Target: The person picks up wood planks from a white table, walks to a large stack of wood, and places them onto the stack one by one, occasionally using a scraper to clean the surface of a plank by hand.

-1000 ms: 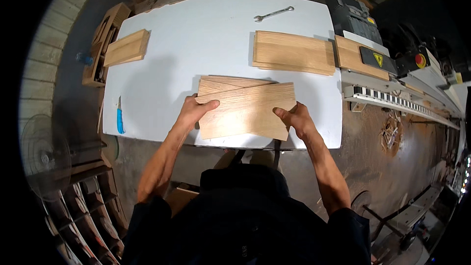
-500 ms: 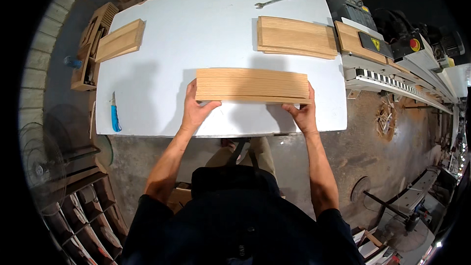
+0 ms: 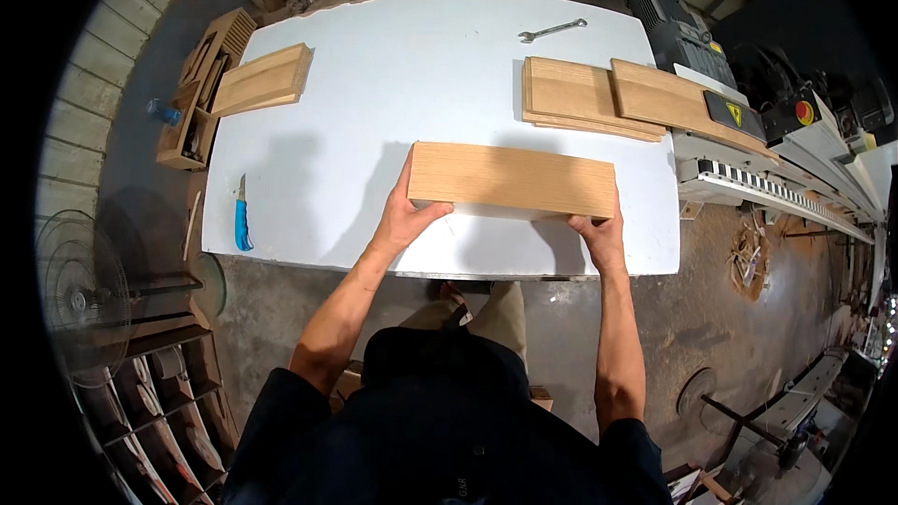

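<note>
Between my two hands is a bundle of light wooden boards (image 3: 511, 178), packed face to face, with their long edges turned up and level with one another. My left hand (image 3: 410, 217) grips the left end, thumb along the near side. At the right end my right hand (image 3: 600, 231) holds in the same way, thumb on the near face. The fingers of both hands are partly hidden behind the wood. Below the bundle is the white tabletop (image 3: 355, 159), near its front edge; whether the boards rest on it I cannot tell.
Flat boards (image 3: 571, 89) lie at the right, overlapped by another board (image 3: 669, 103) reaching from the machine (image 3: 748, 122). More boards (image 3: 267, 77) lie far left. A blue-handled knife (image 3: 243, 220) is at the left, a wrench (image 3: 552, 31) at the back.
The boards' upper edges, uneven before, now sit level in my hands. At the right, a board has slid leftward from the machine over the flat pile. The whole view has shifted slightly.
</note>
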Available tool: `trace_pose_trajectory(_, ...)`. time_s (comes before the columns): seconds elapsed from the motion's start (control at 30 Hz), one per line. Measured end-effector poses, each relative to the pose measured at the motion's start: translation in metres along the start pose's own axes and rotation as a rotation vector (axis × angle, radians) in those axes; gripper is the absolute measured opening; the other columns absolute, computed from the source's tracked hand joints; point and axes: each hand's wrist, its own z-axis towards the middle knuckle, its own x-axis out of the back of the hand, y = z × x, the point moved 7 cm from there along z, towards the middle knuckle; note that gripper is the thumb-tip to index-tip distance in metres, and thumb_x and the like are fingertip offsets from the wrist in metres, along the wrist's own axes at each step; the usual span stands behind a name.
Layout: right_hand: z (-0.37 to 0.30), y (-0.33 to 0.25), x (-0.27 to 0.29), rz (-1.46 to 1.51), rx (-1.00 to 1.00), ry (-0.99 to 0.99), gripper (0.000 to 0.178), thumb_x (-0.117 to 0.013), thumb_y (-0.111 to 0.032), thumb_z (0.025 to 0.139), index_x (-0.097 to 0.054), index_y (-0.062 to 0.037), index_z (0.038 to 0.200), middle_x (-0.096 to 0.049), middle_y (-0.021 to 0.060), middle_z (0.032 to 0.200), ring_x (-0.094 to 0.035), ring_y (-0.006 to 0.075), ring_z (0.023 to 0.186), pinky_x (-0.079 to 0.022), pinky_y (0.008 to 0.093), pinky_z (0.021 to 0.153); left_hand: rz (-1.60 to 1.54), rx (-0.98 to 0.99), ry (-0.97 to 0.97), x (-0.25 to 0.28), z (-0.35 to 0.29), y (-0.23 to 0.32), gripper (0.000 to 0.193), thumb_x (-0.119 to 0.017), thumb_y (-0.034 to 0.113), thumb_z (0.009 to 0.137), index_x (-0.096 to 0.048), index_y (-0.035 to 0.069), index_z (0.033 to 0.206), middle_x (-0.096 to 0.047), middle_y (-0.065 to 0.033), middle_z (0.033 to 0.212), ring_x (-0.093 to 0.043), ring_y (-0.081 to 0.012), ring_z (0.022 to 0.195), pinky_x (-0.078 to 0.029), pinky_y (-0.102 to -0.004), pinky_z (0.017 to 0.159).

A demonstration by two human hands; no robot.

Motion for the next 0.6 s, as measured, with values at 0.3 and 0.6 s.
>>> trace_pose_trajectory(0.3, 0.0, 0.01, 0.006, -0.061, 0.102, 0.002, 0.093, -0.081, -0.014, 0.069, -0.027, -0.0064, 0.144, -0.046, 0.0057, 0.134, -0.04, 0.0178, 0.125, -0.033, 0.0335, 0.106, -0.113, -0.028, -0.011, -0.007, -0.003, -0.008, 0.086, -0.071, 0.0, 0.074, -0.022, 0.0, 0.145, -0.049, -0.0113, 0.132, -0.048, -0.019, 0.12, -0.038, -0.0322, 0.102)
trace_pose_trajectory(0.6, 0.004, -0.023, 0.019, -0.348, 0.115, -0.112, 0.096, -0.081, 0.003, 0.062, -0.031, -0.0065, 0.143, -0.032, 0.0118, 0.148, -0.029, 0.025, 0.137, -0.03, 0.037, 0.11, 0.066, 0.084, -0.097, 0.005, 0.002, 0.005, 0.081, -0.073, 0.002, 0.07, -0.033, -0.002, 0.14, -0.046, -0.0127, 0.134, -0.049, -0.0208, 0.12, -0.039, -0.0338, 0.101)
